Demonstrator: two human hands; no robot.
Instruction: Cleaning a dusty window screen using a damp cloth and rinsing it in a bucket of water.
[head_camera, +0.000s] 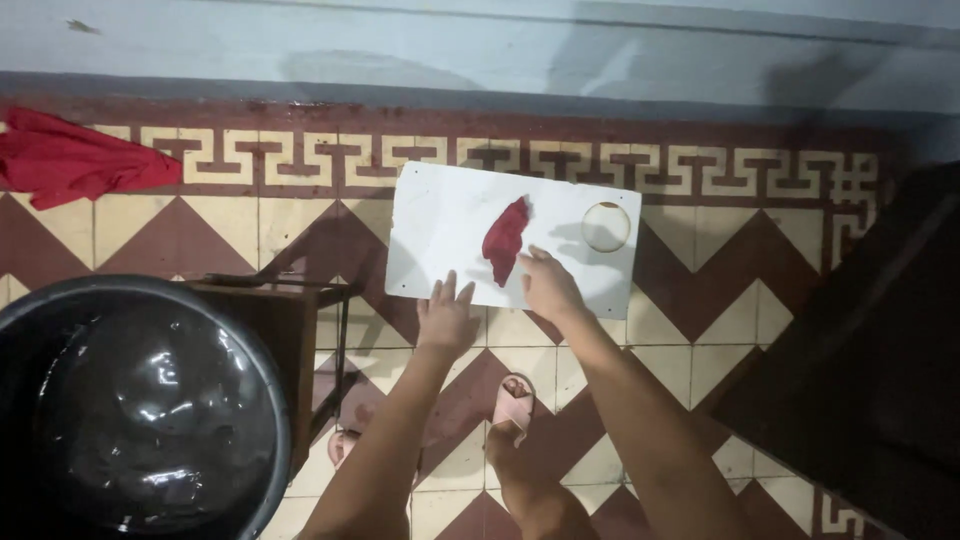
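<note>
Far left on the floor (740, 300) a red cloth (70, 160) lies bunched against the tile border, well apart from the work. Below it a black basin (140, 410) of water sits at the left edge, with a small dark stool (290, 310) just beside it.

Next comes the left hand (445, 320), flat on the near edge of the white board (440, 220), fingers (450, 287) spread and straight, holding nothing, just pressing the board down at its near left part.

The red piece (506, 238) lies near the middle of the board, its long axis running from the far edge toward the near one, tilted a little so its top leans right. It sits just beyond and slightly right of the left hand.

The right hand (550, 285) is the nearer of the two: its fingers (535, 255) reach the lower right end of the red piece and look to touch it there, curled loosely; whether they pinch it I cannot tell. The piece lies up and to the left of that hand.

Further right the board has a round hole (606, 227) near its far right corner. A foot in a pink sandal (513, 405) stands on the tiles below the board.
</note>
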